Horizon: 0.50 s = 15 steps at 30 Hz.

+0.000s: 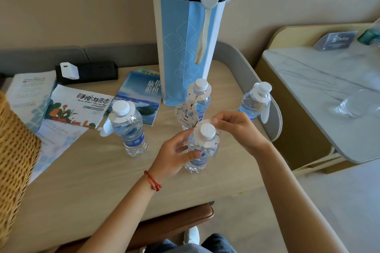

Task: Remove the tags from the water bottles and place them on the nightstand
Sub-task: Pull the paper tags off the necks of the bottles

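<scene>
a: left hand point(174, 154) wraps the nearest bottle point(200, 150), upright on the table point(92, 181) w/ 3 other bottles.
b: right hand point(236, 129)?
a: fingertips pinching that bottle's tag point(213, 141) at the neck, tag on, under the cap.

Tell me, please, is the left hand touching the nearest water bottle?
Touching: the head view shows the left hand wrapped around the nearest water bottle, thumb across its label.

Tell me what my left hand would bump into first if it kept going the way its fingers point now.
Nothing new: the left hand already grips the nearest bottle. Past that bottle, probably the right hand pinching its tag, though depth is unclear.
</scene>
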Motion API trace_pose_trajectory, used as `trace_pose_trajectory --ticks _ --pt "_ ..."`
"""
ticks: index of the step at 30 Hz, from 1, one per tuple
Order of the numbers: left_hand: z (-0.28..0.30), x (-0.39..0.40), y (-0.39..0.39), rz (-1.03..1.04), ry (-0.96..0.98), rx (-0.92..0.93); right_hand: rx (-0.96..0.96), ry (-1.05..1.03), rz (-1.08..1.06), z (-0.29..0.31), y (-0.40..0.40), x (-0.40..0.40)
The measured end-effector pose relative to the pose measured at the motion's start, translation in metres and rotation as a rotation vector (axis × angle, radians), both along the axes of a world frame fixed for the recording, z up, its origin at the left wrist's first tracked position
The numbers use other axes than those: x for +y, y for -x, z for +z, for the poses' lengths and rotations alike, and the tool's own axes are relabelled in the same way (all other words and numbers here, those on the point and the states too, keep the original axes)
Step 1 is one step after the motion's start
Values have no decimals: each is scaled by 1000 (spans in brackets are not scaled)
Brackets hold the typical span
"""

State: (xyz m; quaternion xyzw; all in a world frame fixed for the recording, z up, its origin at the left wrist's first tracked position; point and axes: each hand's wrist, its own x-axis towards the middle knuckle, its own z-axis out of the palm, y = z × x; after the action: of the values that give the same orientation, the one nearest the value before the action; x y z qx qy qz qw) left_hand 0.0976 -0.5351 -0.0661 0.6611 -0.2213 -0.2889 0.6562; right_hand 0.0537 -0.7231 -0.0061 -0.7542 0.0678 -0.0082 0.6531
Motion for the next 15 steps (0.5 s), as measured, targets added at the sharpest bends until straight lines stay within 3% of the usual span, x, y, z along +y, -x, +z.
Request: trace_pose_trajectory --ticks 15 --pt "0 2 -1 -50 -11 -12 -168 6 -159 27 19 6"
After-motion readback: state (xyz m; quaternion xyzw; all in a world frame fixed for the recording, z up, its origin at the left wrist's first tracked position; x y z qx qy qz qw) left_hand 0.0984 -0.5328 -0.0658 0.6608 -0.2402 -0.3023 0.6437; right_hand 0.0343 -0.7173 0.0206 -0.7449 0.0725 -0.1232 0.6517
